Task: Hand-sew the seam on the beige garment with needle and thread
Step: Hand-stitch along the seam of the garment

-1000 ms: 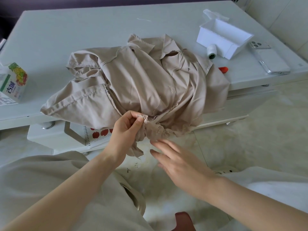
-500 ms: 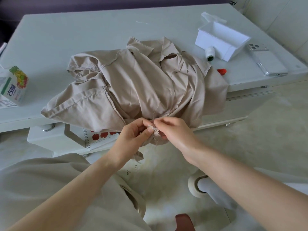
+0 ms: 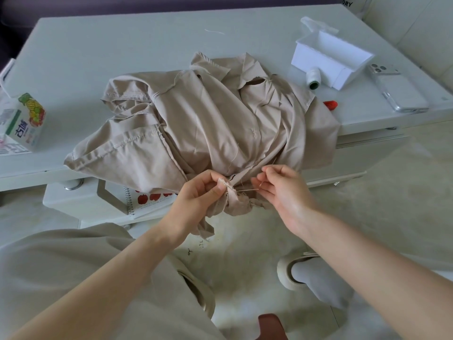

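Head view, looking down at a pale desk (image 3: 122, 50). Heaped in the middle of it, the beige garment (image 3: 208, 123), with one bunch hanging over the near edge.

Pinching the frayed seam of that hanging bunch with the left hand (image 3: 203, 192). Thumb and first fingers (image 3: 217, 190) pressed tight on the cloth, the rest curled in below.

Holding the right hand (image 3: 282, 190) just beside the bunch, a little apart from the cloth. Pinching a tiny shiny needle (image 3: 260, 184) there between thumb and first finger. Other fingers loose and a bit spread, touching nothing. Stretched straight from the seam to the needle, a thin pale thread (image 3: 247, 190).

Farther back on the right of the desk:
- a white open box (image 3: 333, 60)
- a spool (image 3: 313, 78) just beside the box
- a small red thing (image 3: 331, 104) poking out from the garment's edge
- a phone (image 3: 397, 92) near the corner

At the left edge, a drink carton (image 3: 24, 123). On the shelf under the desk, a notebook (image 3: 152, 200) with red apples on it. Down below, a pale floor (image 3: 392, 204) and a foot (image 3: 308, 276) in a grey sock and slipper.
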A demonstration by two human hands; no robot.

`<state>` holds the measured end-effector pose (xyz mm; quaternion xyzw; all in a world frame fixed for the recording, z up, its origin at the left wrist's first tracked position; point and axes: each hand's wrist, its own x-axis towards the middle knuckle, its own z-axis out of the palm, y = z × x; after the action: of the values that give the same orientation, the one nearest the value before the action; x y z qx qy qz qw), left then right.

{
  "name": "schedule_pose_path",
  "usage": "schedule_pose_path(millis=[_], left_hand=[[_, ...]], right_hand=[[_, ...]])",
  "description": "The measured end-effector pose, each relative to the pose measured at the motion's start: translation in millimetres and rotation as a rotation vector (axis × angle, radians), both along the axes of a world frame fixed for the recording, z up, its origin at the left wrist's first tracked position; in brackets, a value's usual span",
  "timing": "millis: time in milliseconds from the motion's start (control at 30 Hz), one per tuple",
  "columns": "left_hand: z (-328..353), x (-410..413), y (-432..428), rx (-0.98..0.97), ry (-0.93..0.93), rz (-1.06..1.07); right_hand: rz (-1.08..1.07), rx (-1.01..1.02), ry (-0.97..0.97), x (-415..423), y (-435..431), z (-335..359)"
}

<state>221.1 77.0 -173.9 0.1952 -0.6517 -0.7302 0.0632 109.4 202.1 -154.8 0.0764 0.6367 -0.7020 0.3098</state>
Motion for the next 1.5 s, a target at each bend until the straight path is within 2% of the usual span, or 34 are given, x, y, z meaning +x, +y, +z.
schedule_pose_path(millis=[367,667,867,1033,1167,1500], left_hand=[[-8,-3,-5,0.048,-0.075,0.053],[-8,-5,-7,0.044,-0.121,0.142],[-10,-6,-6,-0.001,-0.134,0.12],[-9,-5,-4,-0.048,-0.145,0.093],[-9,-5,-4,-0.054,-0.143,0.093],[-4,-3,0,-0.094,-0.077,0.091]], right_hand=[[-0.198,0.12,-0.012,-11,37,-29],[-0.225,0.228,0.024,-18,65,-50],[-0.173,0.272,0.11,-20,67,-57],[-0.043,0.34,0.313,-12,53,-49],[0.084,0.292,0.447,1,35,-35],[0.233,0.26,0.415,32,-2,-9]])
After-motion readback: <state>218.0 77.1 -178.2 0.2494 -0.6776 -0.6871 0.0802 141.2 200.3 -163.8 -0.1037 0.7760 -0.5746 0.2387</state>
